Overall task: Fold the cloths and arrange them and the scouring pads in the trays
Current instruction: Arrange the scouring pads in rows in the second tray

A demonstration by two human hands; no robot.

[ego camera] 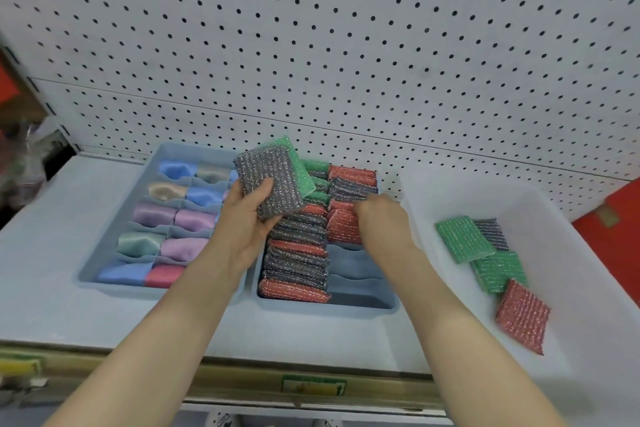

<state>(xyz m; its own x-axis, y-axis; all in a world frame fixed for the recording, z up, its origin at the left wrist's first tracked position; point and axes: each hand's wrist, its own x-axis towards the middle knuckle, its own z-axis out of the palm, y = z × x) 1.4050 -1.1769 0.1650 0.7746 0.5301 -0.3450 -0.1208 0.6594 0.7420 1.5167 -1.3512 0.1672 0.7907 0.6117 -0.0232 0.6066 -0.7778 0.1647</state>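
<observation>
- Between the fingers (258, 189) of the left hand (247, 218), two scouring pads are pinched as a small stack: a grey pad (268, 184) facing the camera and a green pad (294, 159) behind it, thumb across the grey face, the other fingers hidden at the back.
- That stack is held above the seam between the two blue trays, probably kept ready there so the next pad can be fed in without another reach to the bin.
- Just beyond the right hand (379, 215), whose fingertips curl down out of sight, stands the right-column row of red pads (346, 225) in the pad tray (346, 310); whether those fingers grip a pad or only press the row back I cannot tell.
- Pressing would make sense: the pads stand on edge and packed tight, so the row has to be pushed toward the pegboard (346, 45) to open a slot.
- Nearer the wrist than those fingertips, the right column's front compartments are bare, so that is where the remaining pads belong.
- Well to the right of the right hand, the white bin (450, 198) holds loose pads (462, 237) lying flat, green, grey and red.
- Left of the left hand's fingers, the cloth tray (162, 152) holds folded cloths (154, 213) in its visible compartments; that half of the job looks finished.
</observation>
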